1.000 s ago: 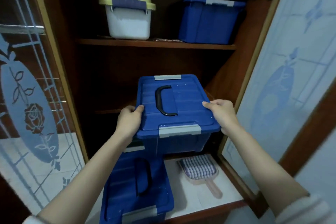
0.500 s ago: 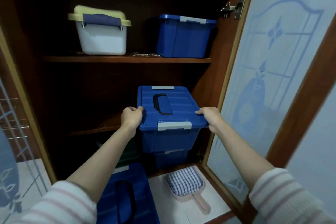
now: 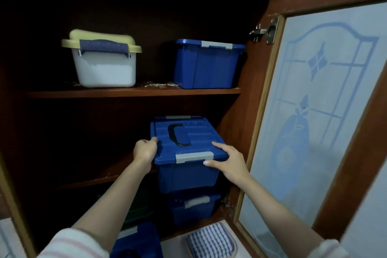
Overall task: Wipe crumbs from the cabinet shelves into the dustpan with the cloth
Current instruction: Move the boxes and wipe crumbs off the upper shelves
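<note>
- A dark wooden cabinet stands open, its frosted-glass door (image 3: pixel 314 132) swung out on the right.
- The left hand (image 3: pixel 145 150) grips the left edge of a blue storage box (image 3: pixel 188 174), fingers curled over its lid.
- The right hand (image 3: pixel 228 160) pinches the box's front right corner, fingers on the lid and thumb under the rim.
- The box sits at the front of the middle shelf (image 3: pixel 100 176); I cannot tell whether it rests there.
- Pale crumbs (image 3: pixel 159 85) lie on the upper shelf (image 3: pixel 134 92), between a white bin with a yellow lid (image 3: pixel 104 69) and a second blue box (image 3: pixel 207 65).
- The checked cloth (image 3: pixel 211 243) lies in the dustpan (image 3: pixel 236 247) on the floor at the bottom edge of the view.
</note>
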### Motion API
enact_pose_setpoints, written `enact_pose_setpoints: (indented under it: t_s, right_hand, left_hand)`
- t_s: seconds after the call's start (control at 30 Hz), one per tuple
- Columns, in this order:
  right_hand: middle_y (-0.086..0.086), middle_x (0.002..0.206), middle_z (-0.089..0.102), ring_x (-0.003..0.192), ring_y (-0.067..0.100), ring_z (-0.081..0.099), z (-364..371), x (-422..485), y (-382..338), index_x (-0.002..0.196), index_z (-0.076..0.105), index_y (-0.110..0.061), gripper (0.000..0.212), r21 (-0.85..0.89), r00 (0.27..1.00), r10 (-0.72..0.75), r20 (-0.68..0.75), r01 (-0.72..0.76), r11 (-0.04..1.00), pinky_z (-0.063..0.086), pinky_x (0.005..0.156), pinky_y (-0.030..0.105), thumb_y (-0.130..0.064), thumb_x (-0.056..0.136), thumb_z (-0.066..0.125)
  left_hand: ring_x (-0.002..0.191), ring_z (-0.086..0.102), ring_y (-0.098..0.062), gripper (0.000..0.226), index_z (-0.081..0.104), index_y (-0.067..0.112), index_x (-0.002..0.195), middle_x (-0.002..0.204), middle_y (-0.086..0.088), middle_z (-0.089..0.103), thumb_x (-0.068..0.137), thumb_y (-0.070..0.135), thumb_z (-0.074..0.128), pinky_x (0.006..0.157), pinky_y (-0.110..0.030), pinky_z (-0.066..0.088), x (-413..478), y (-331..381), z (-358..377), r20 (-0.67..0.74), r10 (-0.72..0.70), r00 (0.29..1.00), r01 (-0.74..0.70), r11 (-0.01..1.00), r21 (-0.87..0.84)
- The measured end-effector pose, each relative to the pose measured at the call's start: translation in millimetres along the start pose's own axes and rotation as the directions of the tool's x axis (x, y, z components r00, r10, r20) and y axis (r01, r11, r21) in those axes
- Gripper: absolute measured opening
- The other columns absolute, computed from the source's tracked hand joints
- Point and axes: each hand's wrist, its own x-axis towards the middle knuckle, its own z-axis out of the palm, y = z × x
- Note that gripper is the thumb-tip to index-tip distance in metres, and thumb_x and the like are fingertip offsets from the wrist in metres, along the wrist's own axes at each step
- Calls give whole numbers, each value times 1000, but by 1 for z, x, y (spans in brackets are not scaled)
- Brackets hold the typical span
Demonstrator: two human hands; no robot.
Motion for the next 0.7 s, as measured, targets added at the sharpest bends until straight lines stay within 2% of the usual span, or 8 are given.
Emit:
enact_pose_setpoints:
  t_s: [0.07, 0.13, 0.2, 0.27, 0.37, 0.43, 0.53, 0.7]
  right_hand:
    - [-4, 120, 51, 119, 12, 46, 1, 10, 4, 128, 57, -21, 67, 24, 999, -21, -36, 22, 999, 37, 104, 26, -23, 66, 84]
    - [-2, 118, 54, 116, 13, 49, 2, 23, 6, 126, 58, -19, 64, 43, 998, -27, -48, 29, 999, 40, 103, 27, -19, 67, 84]
    - [0, 119, 57, 110, 10, 51, 2, 36, 10, 124, 60, -16, 59, 71, 997, -24, -67, 29, 997, 42, 98, 21, -12, 69, 82]
    - [-1, 117, 58, 105, 6, 51, 4, 45, 12, 124, 60, -14, 57, 79, 996, -36, -79, 43, 996, 42, 91, 14, -8, 71, 80]
    - [-4, 114, 57, 103, 4, 52, 6, 60, 19, 125, 60, -14, 57, 54, 995, -51, -90, 56, 997, 41, 86, 9, -8, 72, 79]
    - [-2, 119, 59, 105, 7, 54, 5, 68, 25, 125, 60, -16, 56, 61, 993, -41, -111, 48, 997, 44, 89, 13, -8, 73, 79]
    - [4, 125, 59, 107, 11, 56, 1, 77, 31, 125, 60, -17, 54, 62, 989, -31, -144, 41, 997, 47, 93, 20, -7, 75, 77]
    - [5, 125, 60, 104, 11, 57, -1, 87, 38, 125, 60, -15, 52, 70, 987, -42, -158, 54, 996, 47, 92, 18, -7, 76, 76]
  left_hand:
    - [90, 58, -30, 21, 49, 11, 74, 92, -15, 58, 91, 21, 55, 88, -44, 48, 9, 3, 7, 10, -13, 1000, 13, 1000, -9]
    - [95, 58, -30, 19, 57, 3, 96, 101, -16, 59, 90, 20, 57, 86, -41, 48, 19, 5, 14, 18, -30, 999, 31, 999, -43]
    - [96, 59, -29, 32, 54, 0, 115, 107, -17, 60, 89, 19, 59, 78, -34, 49, 27, 7, 19, 37, -55, 998, 59, 992, -108]
    - [91, 58, -27, 34, 53, 1, 118, 108, -17, 60, 89, 18, 59, 72, -30, 48, 32, 8, 20, 66, -44, 997, 54, 986, -160]
    - [96, 58, -24, 34, 52, 8, 123, 115, -13, 58, 90, 16, 58, 76, -29, 47, 42, 3, 25, 43, 57, 997, -47, 981, -189]
    - [103, 58, -24, 32, 54, 14, 122, 119, -12, 58, 91, 17, 57, 83, -32, 48, 46, -2, 31, 23, 148, 989, -143, 980, -136]
    - [109, 55, -22, 32, 56, 19, 122, 122, -8, 58, 91, 24, 56, 94, -35, 44, 49, -5, 39, 30, 268, 963, -270, 962, 49]
    - [120, 48, -21, 37, 57, 20, 128, 129, -5, 54, 92, 28, 53, 94, -26, 34, 55, 1, 44, 144, 327, 934, -352, 911, 216]
